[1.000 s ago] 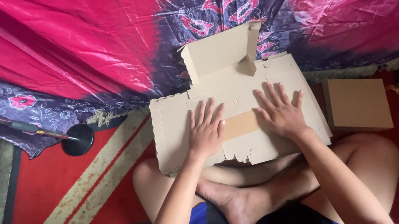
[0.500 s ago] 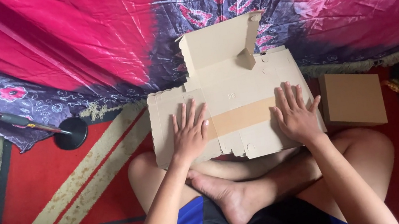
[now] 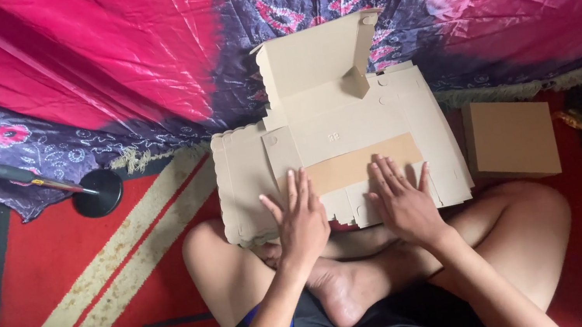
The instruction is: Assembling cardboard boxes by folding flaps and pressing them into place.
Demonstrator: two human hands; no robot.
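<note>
Cardboard box blank [image 3: 350, 138], unfolded and pale brown, lies flat on the red patterned rug [image 3: 71, 263], its near edge resting over the crossed legs of the seated person. One rear panel stands upright at the far edge of the blank, against the pink and purple cloth [image 3: 130, 48] that hangs behind it. A darker brown strip runs across the middle of the blank. Left hand [image 3: 302, 221] lies open, palm down, fingers together and flat on the near part of the blank, fingertips at the strip. Right hand [image 3: 402, 204] lies open likewise, fingers slightly spread, just beside the left. A folded brown box [image 3: 511, 138] rests on the rug near the blank's right edge. A black round stand base [image 3: 97, 193] sits on the rug well to the left.
</note>
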